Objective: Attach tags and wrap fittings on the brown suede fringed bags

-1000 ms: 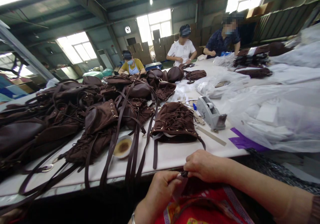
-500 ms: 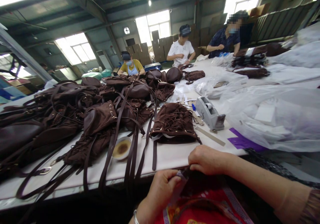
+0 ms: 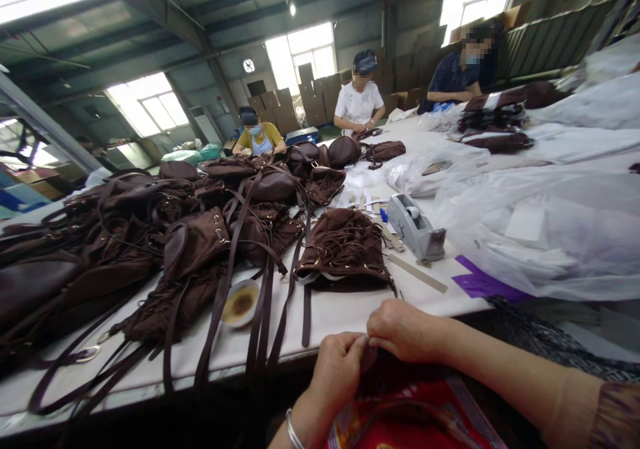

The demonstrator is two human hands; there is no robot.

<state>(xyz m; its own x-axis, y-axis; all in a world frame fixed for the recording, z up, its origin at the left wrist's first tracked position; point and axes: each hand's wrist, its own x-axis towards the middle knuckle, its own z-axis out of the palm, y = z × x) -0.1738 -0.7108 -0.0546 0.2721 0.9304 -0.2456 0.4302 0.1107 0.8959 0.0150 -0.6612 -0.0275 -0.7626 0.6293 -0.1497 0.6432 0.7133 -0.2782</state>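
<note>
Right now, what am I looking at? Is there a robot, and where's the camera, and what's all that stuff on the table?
There's no robot here! A person wears a camera on their head, looking forward and down, so you see almost what they see. At the bottom are their bare left hand and right hand, with fingertips close together. The left pinches something small, but it's mostly hidden, so I can't tell what.

On the white table there's a big pile of dark brown bags with long straps. Nearer the hands is a brown fringed bag, with a gray tape dispenser to its right. A small bowl sits among the straps, and clear plastic lies on the right. Across the table are three other people.
</note>
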